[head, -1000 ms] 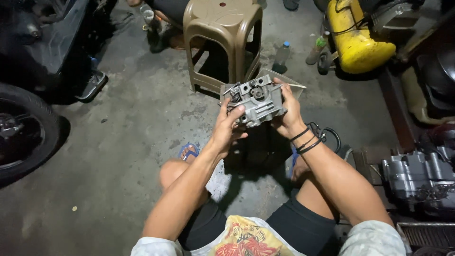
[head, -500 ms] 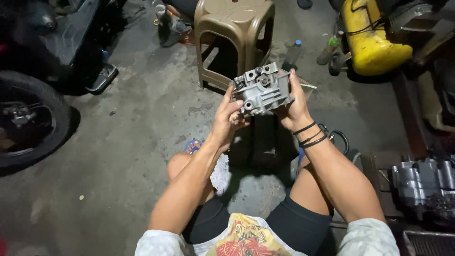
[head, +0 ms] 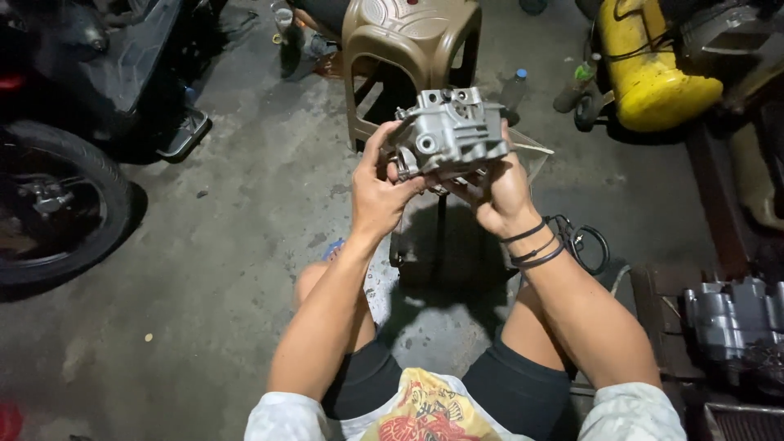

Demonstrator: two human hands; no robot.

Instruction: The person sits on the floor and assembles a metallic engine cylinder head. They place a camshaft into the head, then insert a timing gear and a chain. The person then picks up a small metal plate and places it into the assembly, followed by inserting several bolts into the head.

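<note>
I hold a grey cast-metal engine part up in front of me with both hands. My left hand grips its left side, thumb and fingers curled onto the edge. My right hand supports it from below and the right, with black bands around the wrist. The part's flat outer face with round bores is turned toward me. My knees are bent below, above the concrete floor.
A brown plastic stool stands just beyond the part. A yellow machine sits at the upper right, a motorcycle wheel at the left. Another grey engine block rests at the right. A plastic bottle stands by the stool.
I have turned the engine part in my hands, so a different, smoother face shows now. The hands stay raised at about the same place.
</note>
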